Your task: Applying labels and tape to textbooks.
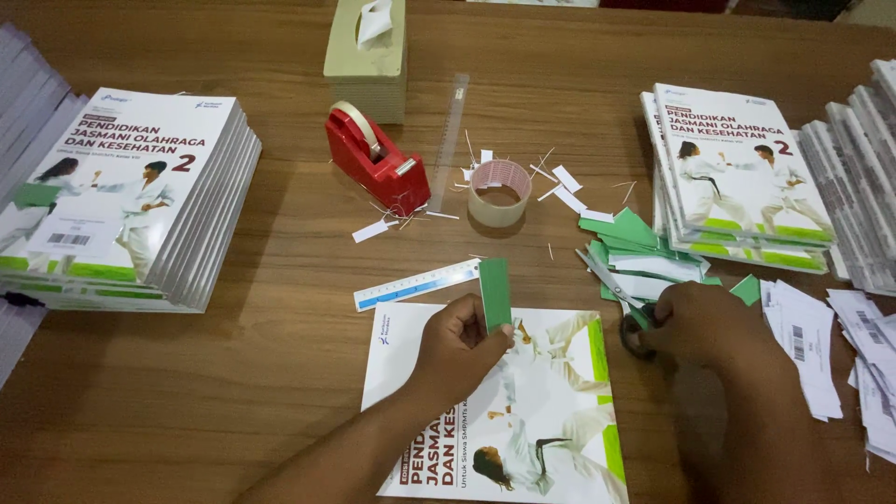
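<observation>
My left hand (459,347) pinches a small green paper strip (495,292) and holds it upright over a white and green book (523,420) lying in front of me. My right hand (705,327) rests to the right of the book, its fingers in the handles of a pair of scissors (611,285) whose blades point up and left over a heap of green paper pieces (635,233). A short white and blue ruler (415,285) lies just above the book.
A red tape dispenser (373,159), a loose tape roll (498,191), a clear ruler (450,140) and paper scraps lie mid-table. A tissue box (367,56) stands at the back. Book stacks sit left (131,196) and right (737,177). White label slips (812,345) lie far right.
</observation>
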